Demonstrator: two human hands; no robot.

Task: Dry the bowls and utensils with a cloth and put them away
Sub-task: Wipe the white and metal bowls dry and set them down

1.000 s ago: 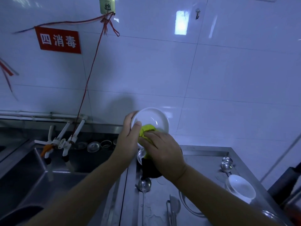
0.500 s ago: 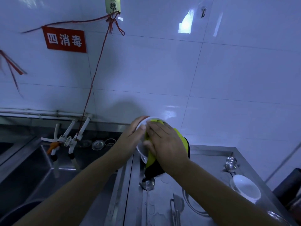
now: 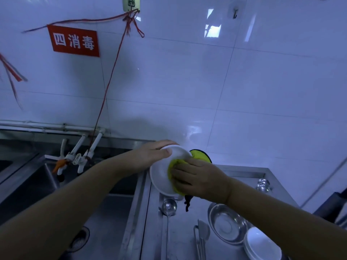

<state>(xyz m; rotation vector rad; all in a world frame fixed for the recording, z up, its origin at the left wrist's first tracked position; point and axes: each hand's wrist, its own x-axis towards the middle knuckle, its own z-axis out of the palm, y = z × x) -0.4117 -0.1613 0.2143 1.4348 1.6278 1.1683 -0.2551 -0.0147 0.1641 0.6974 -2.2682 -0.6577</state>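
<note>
My left hand (image 3: 150, 156) grips the rim of a white bowl (image 3: 162, 175), held tilted above the steel counter (image 3: 187, 241), thumb on the inner edge. My right hand (image 3: 197, 177) presses a yellow-green cloth (image 3: 173, 167) with a dark backing into the bowl; part of the cloth sticks out behind the rim and a dark strip hangs below. On the counter lie a steel ladle (image 3: 169, 206), a metal bowl (image 3: 227, 225), a white bowl (image 3: 262, 244) and flat utensils (image 3: 201, 239).
A steel sink (image 3: 47, 184) lies to the left, with taps (image 3: 75, 156) on the back wall and a drain (image 3: 79, 239). More ladles (image 3: 263, 184) rest at the counter's back right. White tiled wall behind, with a red sign (image 3: 75, 41) and red cord (image 3: 112, 72).
The bowl has turned so its inside faces up towards me, and my right hand with the cloth has shifted from over the bowl's outside to its inner right side. The view tilted downward.
</note>
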